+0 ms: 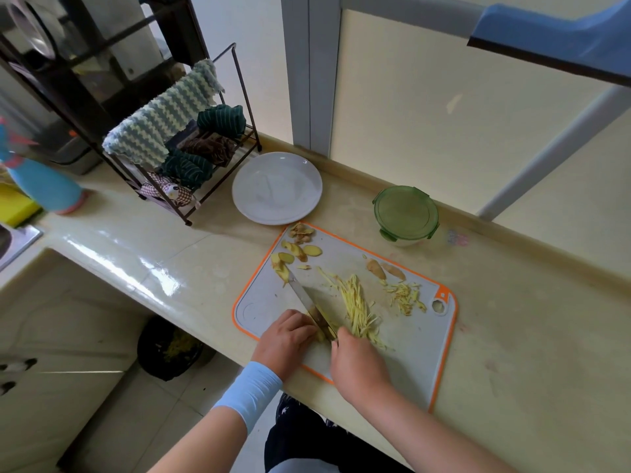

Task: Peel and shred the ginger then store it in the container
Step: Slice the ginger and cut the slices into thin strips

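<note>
Both hands are at work low in the frame, over the near edge of the cutting board (423,336). The right hand (358,367) is closed around the knife (309,303), whose handle is hidden in the grip and whose blade runs up and left across the board. The left hand (285,339) is curled, fingertips pressed down on a small piece of ginger (321,334) just beside the blade; little of that piece can be seen.

The counter (136,247) runs diagonally across the frame, with a rack of cloths (177,138) at upper left and a white plate (276,187) just above the board. The container (405,213), green lid clipped on, stands at centre right, a little beyond the board's far edge. On the board, a long heap of shreds (358,305) lies right of the blade, touching the right hand; a smaller heap (406,295) is further right. Slices and peelings (297,247) are gathered at the board's upper left corner.

Shredding is judged to be the step in hand, with peeling apparently done. Next, the held piece must be cut to strips with the fingertips kept clear of the edge; the uncut slices would follow, and the lid must be unclipped before anything is stored.
</note>
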Available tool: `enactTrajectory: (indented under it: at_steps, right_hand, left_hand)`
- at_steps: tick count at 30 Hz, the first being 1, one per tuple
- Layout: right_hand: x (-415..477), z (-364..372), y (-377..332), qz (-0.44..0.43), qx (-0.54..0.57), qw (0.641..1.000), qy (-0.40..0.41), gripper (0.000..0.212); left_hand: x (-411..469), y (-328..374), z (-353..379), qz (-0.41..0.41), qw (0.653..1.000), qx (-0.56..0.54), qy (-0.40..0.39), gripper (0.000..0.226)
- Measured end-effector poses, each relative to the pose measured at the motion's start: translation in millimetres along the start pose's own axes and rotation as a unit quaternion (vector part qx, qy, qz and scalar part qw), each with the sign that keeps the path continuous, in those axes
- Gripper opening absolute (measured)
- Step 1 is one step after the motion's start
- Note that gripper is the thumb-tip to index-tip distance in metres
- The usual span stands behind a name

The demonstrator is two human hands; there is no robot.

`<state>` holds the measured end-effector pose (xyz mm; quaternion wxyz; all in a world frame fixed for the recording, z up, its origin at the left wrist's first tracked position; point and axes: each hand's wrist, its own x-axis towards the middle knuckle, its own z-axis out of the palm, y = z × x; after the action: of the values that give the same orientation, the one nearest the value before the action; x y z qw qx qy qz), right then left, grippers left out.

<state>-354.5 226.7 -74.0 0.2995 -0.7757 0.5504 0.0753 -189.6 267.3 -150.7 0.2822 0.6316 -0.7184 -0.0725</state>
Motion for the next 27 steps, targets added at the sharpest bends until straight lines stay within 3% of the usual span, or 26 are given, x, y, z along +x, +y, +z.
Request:
enactTrajectory:
  at_steps: [10,14,18,27]
  right_hand:
    - [-21,-10,3,-0.024,-0.014,1.000,0.008,0.012]
    - [-31,-7,11,-0.013,-0.029,0.999,-0.005,0.010]
    - [-31,-3,11,-0.006,-0.051,0.999,-0.014,0.008]
    - [-10,3,-6,-0.014,-0.075,0.997,-0.022,0.017]
  left_hand:
    - [0,-3,0,-0.018,0.999,0.008,-0.028,0.024]
    - [1,-2,0,0.001,1.000,0.017,-0.009,0.006]
    - [4,1,-2,0.009,1.000,0.020,0.006,0.027]
    - [3,3,-1,-0.017,1.000,0.016,0.001,0.027]
